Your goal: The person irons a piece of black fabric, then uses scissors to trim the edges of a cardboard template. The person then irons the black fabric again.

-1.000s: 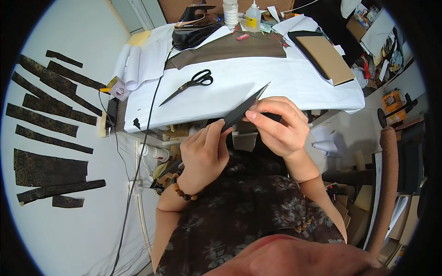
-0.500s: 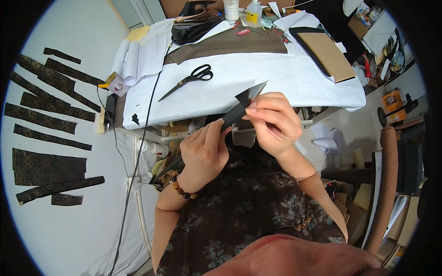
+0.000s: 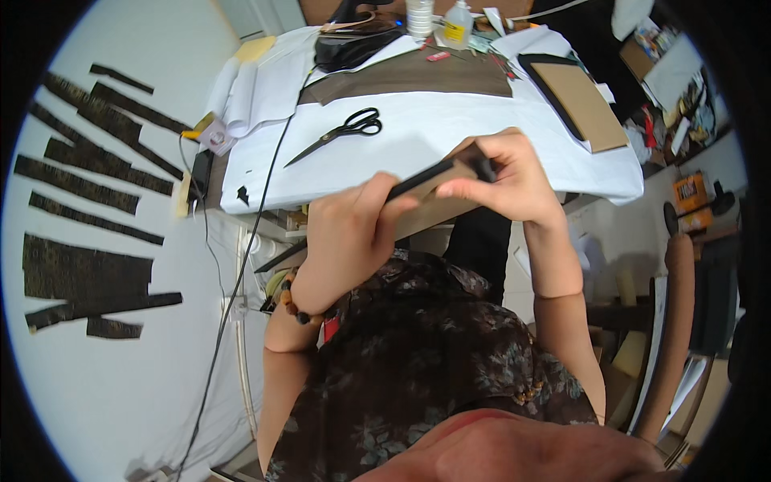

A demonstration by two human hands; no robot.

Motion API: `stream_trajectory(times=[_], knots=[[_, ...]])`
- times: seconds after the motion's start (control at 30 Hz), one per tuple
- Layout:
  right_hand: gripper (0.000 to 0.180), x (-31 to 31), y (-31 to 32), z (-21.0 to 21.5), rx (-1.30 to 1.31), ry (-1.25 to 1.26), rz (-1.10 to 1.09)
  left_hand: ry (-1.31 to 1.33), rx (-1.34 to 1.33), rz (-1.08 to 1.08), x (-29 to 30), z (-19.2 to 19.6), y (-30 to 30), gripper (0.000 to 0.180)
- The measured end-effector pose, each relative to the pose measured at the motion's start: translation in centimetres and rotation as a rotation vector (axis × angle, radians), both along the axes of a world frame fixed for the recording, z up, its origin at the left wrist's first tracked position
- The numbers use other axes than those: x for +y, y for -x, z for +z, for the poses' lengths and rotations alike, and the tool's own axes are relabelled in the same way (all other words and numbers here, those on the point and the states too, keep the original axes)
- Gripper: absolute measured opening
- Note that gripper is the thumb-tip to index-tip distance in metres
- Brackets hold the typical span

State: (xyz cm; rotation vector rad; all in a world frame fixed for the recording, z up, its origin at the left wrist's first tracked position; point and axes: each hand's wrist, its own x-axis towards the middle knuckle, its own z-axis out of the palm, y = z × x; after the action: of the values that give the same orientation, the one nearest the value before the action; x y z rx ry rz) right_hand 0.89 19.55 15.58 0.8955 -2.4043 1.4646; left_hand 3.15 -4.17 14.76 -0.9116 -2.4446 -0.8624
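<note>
The board [image 3: 442,212] is held at the centre of the frame, clear of the bench [image 3: 418,79]. The left hand [image 3: 345,233] has its fingers closed round the long side; the right hand [image 3: 514,181] pinches the upper-right corner, thumb on the tan face, fingers nearly together. Handling that corner well probably calls for a steady left hold and even thumb pressure, keeping the dark edging [image 3: 426,177] uncreased. The long axis slants from lower left to upper right, pinched end pointing upper right.
</note>
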Motion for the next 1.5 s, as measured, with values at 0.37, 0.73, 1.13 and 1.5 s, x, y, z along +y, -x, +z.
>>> stream_trajectory(times=[0.37,0.73,1.13,1.5], knots=[[0.027,13.3,-2.9,-3.4,-0.133,0.788,-0.515,-0.847,-0.666,0.327,-4.1,-15.1,-2.1,0.041],[0.037,13.0,-2.6,-10.6,-0.004,0.774,-0.727,-1.609,-0.515,-0.058,-4.4,-10.6,3.8,0.041],[0.026,1.6,0.5,-1.4,0.280,0.693,-0.191,-1.173,-0.267,-0.155,-9.9,-7.4,-0.5,0.040],[0.023,1.5,0.8,-3.5,0.243,0.894,-0.110,-1.159,-0.271,-0.040,-9.9,-7.6,-0.9,0.045]])
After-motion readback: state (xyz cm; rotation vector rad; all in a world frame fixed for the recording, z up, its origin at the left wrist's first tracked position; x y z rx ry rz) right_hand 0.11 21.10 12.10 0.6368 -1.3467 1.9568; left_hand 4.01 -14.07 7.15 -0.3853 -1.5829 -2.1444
